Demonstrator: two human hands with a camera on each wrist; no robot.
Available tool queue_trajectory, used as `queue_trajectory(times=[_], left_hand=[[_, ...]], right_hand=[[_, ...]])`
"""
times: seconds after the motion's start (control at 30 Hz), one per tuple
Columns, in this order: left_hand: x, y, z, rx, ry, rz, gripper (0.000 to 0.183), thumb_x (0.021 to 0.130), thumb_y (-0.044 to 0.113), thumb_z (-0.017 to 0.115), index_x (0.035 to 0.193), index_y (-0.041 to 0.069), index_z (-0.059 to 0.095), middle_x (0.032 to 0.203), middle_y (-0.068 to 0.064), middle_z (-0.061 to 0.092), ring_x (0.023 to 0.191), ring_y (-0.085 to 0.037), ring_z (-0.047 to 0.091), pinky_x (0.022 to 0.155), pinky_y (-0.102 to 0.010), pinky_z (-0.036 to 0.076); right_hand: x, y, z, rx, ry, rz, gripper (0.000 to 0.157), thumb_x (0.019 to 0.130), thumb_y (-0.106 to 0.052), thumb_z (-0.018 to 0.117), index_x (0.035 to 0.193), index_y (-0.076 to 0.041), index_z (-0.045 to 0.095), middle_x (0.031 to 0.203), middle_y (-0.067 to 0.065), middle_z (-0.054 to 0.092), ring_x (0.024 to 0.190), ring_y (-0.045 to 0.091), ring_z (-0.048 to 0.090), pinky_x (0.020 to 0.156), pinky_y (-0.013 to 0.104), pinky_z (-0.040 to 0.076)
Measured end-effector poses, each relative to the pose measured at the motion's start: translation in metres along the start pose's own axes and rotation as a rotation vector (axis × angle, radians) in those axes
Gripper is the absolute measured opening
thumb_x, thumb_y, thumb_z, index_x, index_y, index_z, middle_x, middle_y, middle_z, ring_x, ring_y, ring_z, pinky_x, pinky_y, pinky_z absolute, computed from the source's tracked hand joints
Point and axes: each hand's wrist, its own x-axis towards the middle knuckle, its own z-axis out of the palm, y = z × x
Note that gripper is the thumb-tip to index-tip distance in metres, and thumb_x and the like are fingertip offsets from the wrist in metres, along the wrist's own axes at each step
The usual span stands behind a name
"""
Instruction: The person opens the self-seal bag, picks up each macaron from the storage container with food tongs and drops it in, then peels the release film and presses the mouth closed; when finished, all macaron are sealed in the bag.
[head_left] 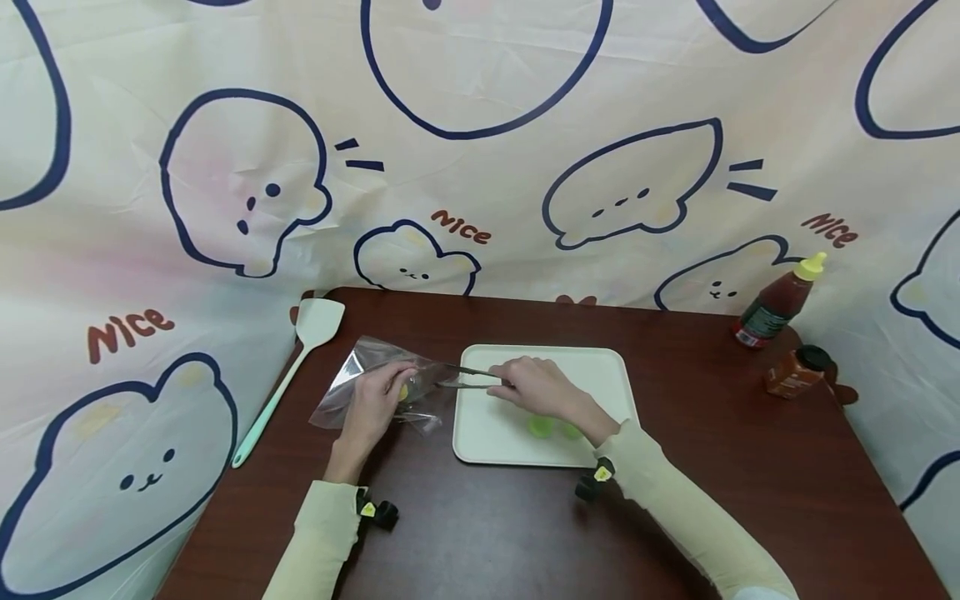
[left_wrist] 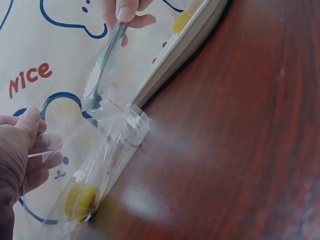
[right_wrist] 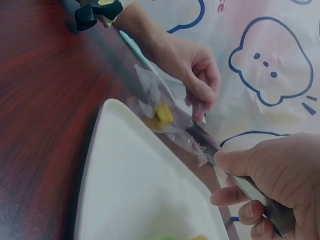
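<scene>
My left hand (head_left: 372,403) pinches the edge of a clear plastic bag (head_left: 341,392) left of a white tray (head_left: 487,442). Yellow rounded pieces (left_wrist: 80,202) lie inside the bag. Metal tongs (right_wrist: 240,185) with toothed tips are gripped in my right hand (head_left: 542,386), which is over the tray. The tongs point left, their tips at the bag's mouth and overlapping the clear plastic in the left wrist view. Between the tips I see no piece. Light green round pieces (head_left: 540,426) rest on the tray, partly hidden under the right forearm.
A pale green spatula (head_left: 281,383) lies along the left edge of the brown table (head_left: 465,533). At the right stand a red sauce bottle with a yellow cap (head_left: 776,304) and a small black-lidded spice jar (head_left: 795,372). A printed cloth (head_left: 495,183) hangs behind the table.
</scene>
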Motion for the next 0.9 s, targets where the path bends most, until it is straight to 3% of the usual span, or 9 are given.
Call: queue_trajectory(times=[0.23,0.37,0.57,0.73,0.9], left_hand=[[-0.001,0.0,-0.003,0.008,-0.032,-0.017,0.008,0.095,0.01,0.076,0.102,0.007,0.079,0.097,-0.007,0.08,0.085,-0.02,0.075,0.072,-0.042,0.058],[-0.001,-0.001,-0.005,-0.014,-0.065,0.021,0.014,0.09,0.003,0.079,0.104,0.001,0.078,0.098,-0.011,0.079,0.09,-0.025,0.076,0.076,-0.044,0.06],[0.0,0.0,-0.008,0.019,-0.132,0.038,0.01,0.088,-0.002,0.08,0.098,0.001,0.079,0.092,-0.01,0.079,0.082,-0.023,0.075,0.069,-0.041,0.059],[0.0,0.0,-0.008,0.044,-0.139,0.007,0.004,0.094,0.005,0.077,0.097,0.006,0.078,0.092,-0.006,0.078,0.08,-0.019,0.071,0.069,-0.039,0.057],[0.0,0.0,-0.007,0.016,-0.106,-0.064,0.007,0.098,0.012,0.075,0.103,0.008,0.079,0.098,-0.007,0.078,0.089,-0.021,0.073,0.078,-0.044,0.058]], right_hand=[[-0.001,0.001,0.007,0.012,-0.022,0.018,0.016,0.105,-0.036,0.065,0.103,-0.021,0.071,0.069,-0.012,0.054,0.057,0.006,0.043,0.048,0.026,0.031],[0.0,-0.001,0.009,0.011,-0.033,0.024,0.016,0.105,-0.036,0.064,0.105,-0.022,0.071,0.069,-0.012,0.056,0.059,0.006,0.045,0.049,0.026,0.032],[0.002,0.001,0.009,-0.003,-0.018,0.022,0.022,0.105,-0.036,0.065,0.115,-0.019,0.076,0.085,-0.006,0.071,0.065,0.008,0.051,0.05,0.026,0.035],[0.002,0.003,0.008,-0.006,-0.017,0.029,0.013,0.105,-0.036,0.065,0.103,-0.024,0.071,0.074,-0.011,0.06,0.06,0.008,0.046,0.048,0.027,0.031],[-0.005,0.01,0.004,0.021,0.01,0.018,0.016,0.104,-0.037,0.067,0.107,-0.022,0.073,0.075,-0.013,0.06,0.063,0.006,0.05,0.049,0.027,0.035]])
